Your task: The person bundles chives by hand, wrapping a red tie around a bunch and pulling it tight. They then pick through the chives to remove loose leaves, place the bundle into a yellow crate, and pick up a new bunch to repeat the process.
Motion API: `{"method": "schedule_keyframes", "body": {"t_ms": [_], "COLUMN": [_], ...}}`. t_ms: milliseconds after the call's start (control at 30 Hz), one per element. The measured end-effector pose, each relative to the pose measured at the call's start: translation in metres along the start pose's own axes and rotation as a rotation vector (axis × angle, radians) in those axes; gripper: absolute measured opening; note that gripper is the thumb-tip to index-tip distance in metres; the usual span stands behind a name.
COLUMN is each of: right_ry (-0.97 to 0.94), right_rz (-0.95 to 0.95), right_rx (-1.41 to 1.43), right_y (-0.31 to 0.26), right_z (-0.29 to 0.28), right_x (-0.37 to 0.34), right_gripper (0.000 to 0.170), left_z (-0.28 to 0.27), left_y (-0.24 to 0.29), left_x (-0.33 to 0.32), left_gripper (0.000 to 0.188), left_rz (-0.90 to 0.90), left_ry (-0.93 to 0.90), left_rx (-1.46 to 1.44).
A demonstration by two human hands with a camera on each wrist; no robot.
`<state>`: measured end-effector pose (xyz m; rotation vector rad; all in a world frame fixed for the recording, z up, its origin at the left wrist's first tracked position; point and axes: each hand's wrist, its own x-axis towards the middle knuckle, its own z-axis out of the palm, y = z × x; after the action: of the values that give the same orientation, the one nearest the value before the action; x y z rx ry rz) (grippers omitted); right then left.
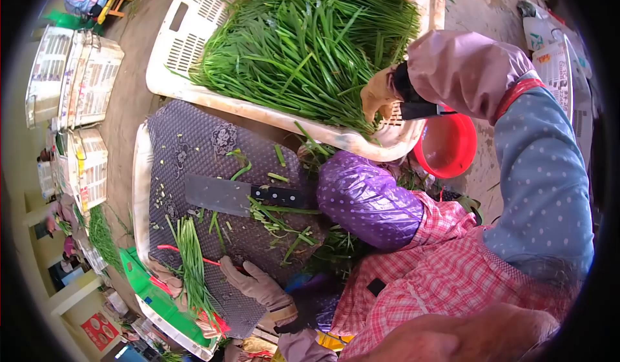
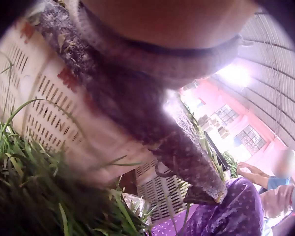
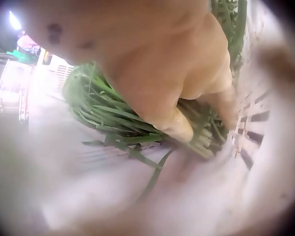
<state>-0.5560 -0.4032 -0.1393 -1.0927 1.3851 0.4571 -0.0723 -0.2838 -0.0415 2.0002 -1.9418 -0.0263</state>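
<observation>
My right hand (image 1: 380, 97) reaches into the near right corner of a white plastic crate (image 1: 169, 83) heaped with green chives (image 1: 290, 45). In the right wrist view its thumb and fingers curl round the pale stem ends of some chives (image 3: 201, 140). My gloved left hand (image 1: 255, 288) rests on a dark patterned board (image 1: 194, 139), its fingers extended toward a red strip (image 1: 212, 261). Over that strip lies a small bundle of chives (image 1: 189, 252). A cleaver (image 1: 223, 194) with a black handle lies flat on the board among cut chive pieces.
A red basin (image 1: 452, 145) stands right of the crate. Purple dotted cloth (image 1: 368, 200) bulges between board and crate. Another gloved hand (image 1: 166, 277) shows beyond the bundle, near a green container (image 1: 132, 265). Stacked white crates (image 1: 90, 78) stand at the left.
</observation>
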Motion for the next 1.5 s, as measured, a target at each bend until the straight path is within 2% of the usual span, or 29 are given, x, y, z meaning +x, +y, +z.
{"method": "schedule_keyframes", "body": {"t_ms": [33, 67, 100, 233, 300, 367, 433, 467, 567, 600, 633, 700, 767, 800, 867, 900, 967, 1000, 1033, 1100, 1133, 1167, 1233, 1267, 1300, 1367, 1400, 1467, 1500], "right_ry": [0.029, 0.165, 0.297, 0.298, 0.375, 0.348, 0.197, 0.171, 0.118, 0.034, 0.029, 0.009, -0.016, -0.034, -0.112, -0.121, -0.113, -0.107, -0.109, -0.137, -0.149, -0.151, -0.350, -0.177, -0.052, -0.068, -0.069, -0.437, -0.441], "right_rz": [-0.105, -0.056, -0.002, 0.038, -0.003, -0.001, -0.025, 0.020, 0.006, 0.054, 0.048, 0.097, 0.084, -0.142, -0.343, -0.348, -0.115, -0.176, -0.182, -0.297, -0.200, -0.199, -0.345, -0.690, -0.658, -0.604, -0.607, -0.371, -0.373], "right_rx": [-0.402, -0.414, -0.423, -0.338, -0.101, -0.104, 0.159, 0.164, 0.115, 0.058, 0.062, -0.141, -0.027, -0.040, -0.030, -0.028, 0.366, 0.244, 0.248, 0.039, 0.126, 0.134, 0.375, -0.021, -0.192, 0.078, 0.078, 1.135, 1.136], "right_y": [-0.010, -0.020, -0.025, -0.020, -0.013, -0.009, -0.012, -0.018, -0.015, -0.018, -0.024, -0.034, -0.019, -0.002, -0.015, -0.021, -0.017, -0.012, -0.016, -0.029, -0.036, -0.035, -0.029, -0.019, -0.016, -0.031, -0.034, -0.037, -0.041], "right_z": [0.001, 0.008, 0.014, 0.014, 0.021, 0.024, 0.023, 0.023, 0.015, 0.010, 0.008, 0.000, -0.002, 0.000, -0.008, -0.005, 0.004, 0.001, -0.003, -0.015, -0.018, -0.021, -0.030, -0.035, -0.034, -0.018, -0.013, -0.007, -0.005], "right_x": [0.009, 0.014, 0.017, 0.031, 0.037, 0.045, 0.048, 0.046, 0.038, 0.043, 0.040, 0.030, 0.046, 0.070, 0.047, 0.055, 0.068, 0.071, 0.063, 0.024, 0.013, 0.013, 0.016, 0.011, 0.011, -0.015, -0.026, -0.039, -0.037], "right_gripper": [0.048, 0.049, 0.051, 0.052, 0.054, 0.054, 0.056, 0.062, 0.065, 0.075, 0.075, 0.081, 0.076, 0.070, 0.054, 0.054, 0.047, 0.042, 0.042, 0.038, 0.038, 0.038, 0.037, 0.043, 0.049, 0.044, 0.044, 0.059, 0.059], "left_z": [-0.001, -0.002, -0.002, -0.004, -0.004, -0.004, -0.004, -0.004, -0.003, -0.004, -0.005, -0.005, -0.003, -0.002, -0.005, -0.006, -0.004, -0.003, -0.003, -0.006, -0.005, -0.004, -0.004, -0.004, -0.004, -0.005, -0.005, -0.005, -0.005], "left_y": [0.003, 0.006, 0.007, 0.008, 0.007, 0.009, 0.009, 0.008, 0.009, 0.013, 0.016, 0.017, 0.014, 0.016, 0.019, 0.018, 0.020, 0.020, 0.019, 0.017, 0.018, 0.018, 0.021, 0.023, 0.024, 0.025, 0.024, 0.023, 0.022], "left_x": [0.001, 0.001, -0.001, 0.002, 0.003, 0.003, 0.003, 0.002, 0.002, 0.002, 0.002, 0.002, 0.003, 0.004, 0.004, 0.005, 0.004, 0.004, 0.004, 0.002, 0.002, 0.003, 0.004, 0.003, 0.003, 0.004, 0.004, 0.003, 0.003], "left_gripper": [0.050, 0.050, 0.050, 0.049, 0.049, 0.048, 0.048, 0.047, 0.046, 0.046, 0.045, 0.045, 0.043, 0.043, 0.043, 0.043, 0.043, 0.043, 0.042, 0.042, 0.042, 0.042, 0.042, 0.042, 0.042, 0.041, 0.041, 0.041, 0.041], "left_rz": [0.016, 0.031, 0.023, 0.061, 0.074, 0.052, 0.049, 0.040, 0.040, 0.045, 0.042, 0.032, 0.037, 0.040, 0.043, 0.041, 0.033, 0.038, 0.041, 0.047, 0.047, 0.047, 0.041, 0.031, 0.032, 0.006, 0.005, 0.001, 0.002], "left_ry": [0.004, 0.004, 0.000, -0.020, -0.013, -0.035, -0.032, -0.034, -0.042, -0.043, -0.036, -0.027, -0.044, -0.043, -0.056, -0.060, -0.066, -0.070, -0.070, -0.081, -0.076, -0.071, -0.076, -0.075, -0.088, -0.082, -0.080, -0.091, -0.092], "left_rx": [0.006, 0.012, 0.007, 0.050, 0.066, 0.111, 0.118, 0.128, 0.143, 0.148, 0.132, 0.124, 0.136, 0.142, 0.166, 0.175, 0.127, 0.128, 0.138, 0.159, 0.157, 0.153, 0.152, 0.145, 0.146, 0.148, 0.152, 0.131, 0.135]}}
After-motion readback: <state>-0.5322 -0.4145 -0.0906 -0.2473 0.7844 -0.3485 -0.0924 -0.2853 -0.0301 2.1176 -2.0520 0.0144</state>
